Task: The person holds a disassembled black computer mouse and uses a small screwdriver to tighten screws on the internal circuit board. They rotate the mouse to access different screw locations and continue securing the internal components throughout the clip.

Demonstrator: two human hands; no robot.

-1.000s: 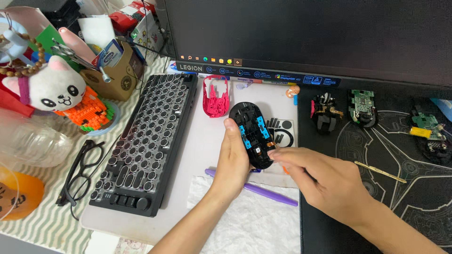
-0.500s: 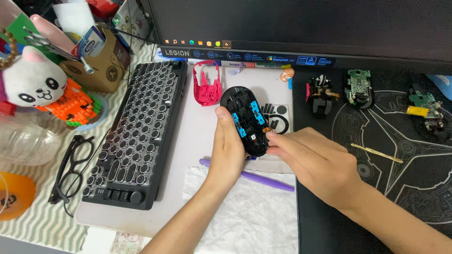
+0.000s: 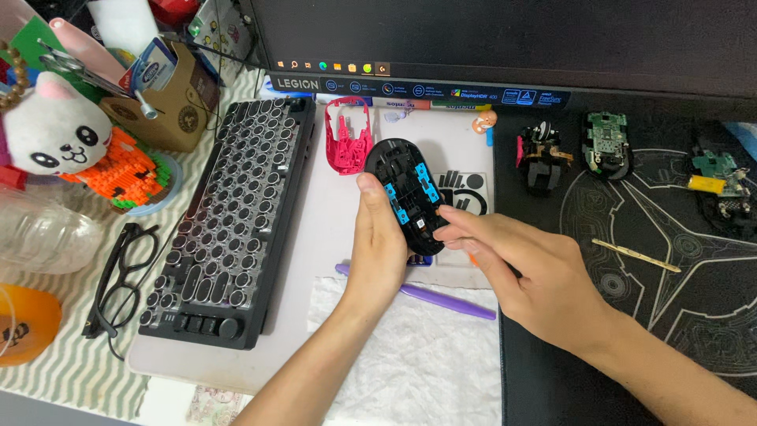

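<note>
A dark monitor [image 3: 505,39] stands across the back of the worktop [image 3: 315,260]; below it to the right lies a black patterned mat [image 3: 670,260], and to the left a black keyboard with round keys [image 3: 229,221]; a white paper towel [image 3: 418,355] is spread at the near edge, with a purple pen [image 3: 441,298] lying along its top; the left hand [image 3: 378,244] is closed round the side of a black mouse shell [image 3: 410,193] with blue inner parts, thumb on its left edge, holding it just above the pale pad in the middle of the worktop; the right hand [image 3: 536,276] is loosely curled, holding nothing that can be seen, its fingertips touching the shell's lower right edge; a pink mouse cover [image 3: 348,143] lies just behind the shell; black glasses [image 3: 122,276] lie left of the keyboard; small circuit boards [image 3: 605,142] and a thin wooden stick [image 3: 635,255] lie on the mat.
</note>
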